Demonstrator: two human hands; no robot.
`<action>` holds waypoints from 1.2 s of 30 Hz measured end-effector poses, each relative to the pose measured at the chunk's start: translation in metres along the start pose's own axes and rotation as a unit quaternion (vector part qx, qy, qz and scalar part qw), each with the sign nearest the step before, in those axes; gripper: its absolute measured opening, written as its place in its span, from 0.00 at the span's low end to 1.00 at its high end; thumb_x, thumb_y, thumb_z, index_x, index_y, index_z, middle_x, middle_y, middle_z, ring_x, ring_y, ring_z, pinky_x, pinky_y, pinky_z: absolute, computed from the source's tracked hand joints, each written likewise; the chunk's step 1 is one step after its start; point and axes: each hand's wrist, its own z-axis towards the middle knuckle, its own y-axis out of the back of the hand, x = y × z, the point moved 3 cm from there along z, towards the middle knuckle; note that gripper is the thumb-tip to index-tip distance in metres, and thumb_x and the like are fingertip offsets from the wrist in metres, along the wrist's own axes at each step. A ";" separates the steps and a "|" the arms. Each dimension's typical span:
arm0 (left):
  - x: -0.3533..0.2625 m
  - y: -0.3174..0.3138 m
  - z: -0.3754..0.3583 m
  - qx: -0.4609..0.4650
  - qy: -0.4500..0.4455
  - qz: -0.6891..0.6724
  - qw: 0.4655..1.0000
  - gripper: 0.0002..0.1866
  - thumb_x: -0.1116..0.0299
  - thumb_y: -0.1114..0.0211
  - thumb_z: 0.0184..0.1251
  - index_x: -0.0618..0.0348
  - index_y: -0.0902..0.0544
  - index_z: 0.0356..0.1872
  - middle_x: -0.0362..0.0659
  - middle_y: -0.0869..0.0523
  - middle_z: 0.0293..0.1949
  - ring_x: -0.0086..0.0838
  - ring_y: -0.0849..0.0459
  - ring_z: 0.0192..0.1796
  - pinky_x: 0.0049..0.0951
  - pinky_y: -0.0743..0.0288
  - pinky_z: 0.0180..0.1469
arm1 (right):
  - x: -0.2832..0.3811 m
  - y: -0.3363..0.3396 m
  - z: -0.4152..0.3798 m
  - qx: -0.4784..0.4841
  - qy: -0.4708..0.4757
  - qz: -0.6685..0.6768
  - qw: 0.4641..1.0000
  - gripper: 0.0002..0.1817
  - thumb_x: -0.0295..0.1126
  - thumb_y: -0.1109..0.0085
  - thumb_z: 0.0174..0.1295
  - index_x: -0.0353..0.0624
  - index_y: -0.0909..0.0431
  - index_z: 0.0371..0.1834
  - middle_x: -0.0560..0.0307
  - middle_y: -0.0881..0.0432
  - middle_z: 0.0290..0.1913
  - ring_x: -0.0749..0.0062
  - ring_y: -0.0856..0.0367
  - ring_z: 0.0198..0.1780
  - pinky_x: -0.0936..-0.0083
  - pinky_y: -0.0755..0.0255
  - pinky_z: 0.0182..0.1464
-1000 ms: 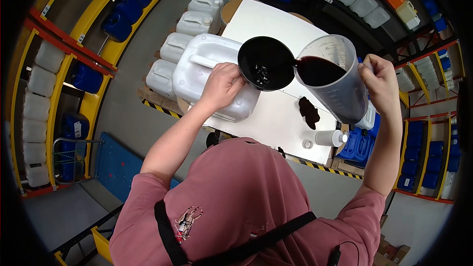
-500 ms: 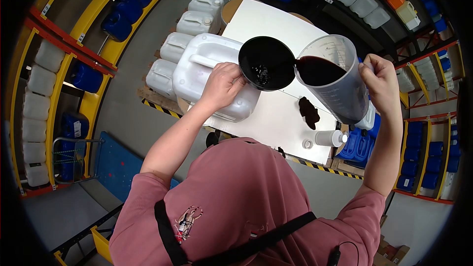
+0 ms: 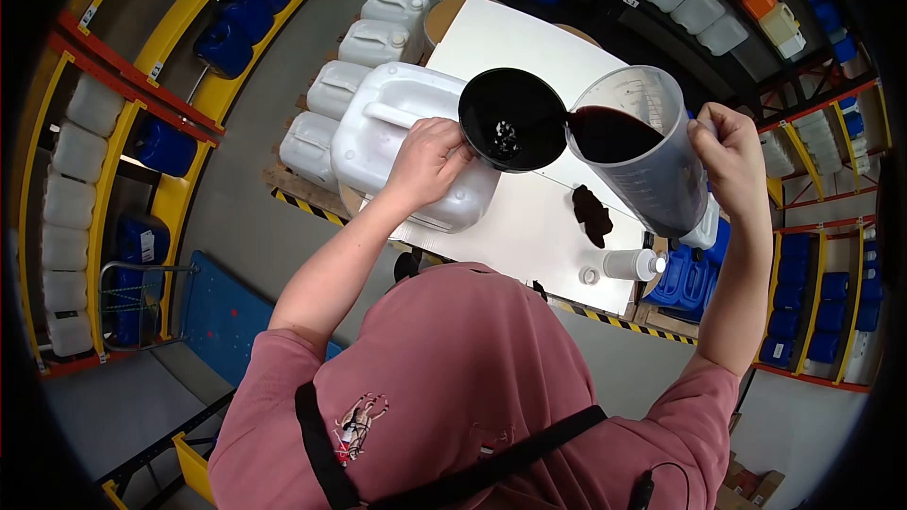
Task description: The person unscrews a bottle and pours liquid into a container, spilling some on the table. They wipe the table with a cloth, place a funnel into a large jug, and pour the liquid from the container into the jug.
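Observation:
My left hand (image 3: 430, 162) is closed on the rim of a black funnel (image 3: 510, 109), which sits over the right end of a large white canister (image 3: 378, 144). Dark liquid with some bubbles lies inside the funnel. On the right, my right hand (image 3: 727, 146) grips the handle of a clear measuring jug (image 3: 661, 194). The jug is tilted left, its spout at the funnel's right edge, and dark liquid (image 3: 614, 135) fills its lower side up to the spout. The canister's opening is hidden under the funnel.
A dark cloth-like patch (image 3: 592, 216), a white bottle (image 3: 633, 265) and a small white cap (image 3: 590, 276) are on the white table (image 3: 501, 38). White canisters (image 3: 333, 90) stand behind left, blue containers (image 3: 682, 279) at right. Shelves surround the area; a blue trolley (image 3: 227, 321) is at left.
The jug and both hands are almost where they were. The funnel has shifted very slightly, and the bubbles in it look different.

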 end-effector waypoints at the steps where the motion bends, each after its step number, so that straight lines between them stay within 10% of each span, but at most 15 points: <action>1: 0.000 0.000 0.000 0.003 0.001 -0.001 1.000 0.08 0.65 0.38 0.71 0.57 0.15 0.37 0.45 0.15 0.35 0.42 0.17 0.46 0.40 0.30 0.58 | 0.000 0.000 0.000 0.002 0.001 0.001 1.000 0.17 0.32 0.41 0.63 0.43 0.36 0.18 0.71 0.38 0.19 0.87 0.42 0.24 0.79 0.46 0.26; 36: -0.001 0.000 0.001 -0.001 0.002 -0.007 1.000 0.07 0.66 0.37 0.70 0.57 0.16 0.36 0.44 0.15 0.34 0.42 0.17 0.45 0.40 0.29 0.57 | 0.002 0.001 0.001 0.015 -0.006 0.007 1.000 0.18 0.31 0.42 0.64 0.43 0.38 0.18 0.72 0.39 0.19 0.88 0.43 0.25 0.79 0.47 0.25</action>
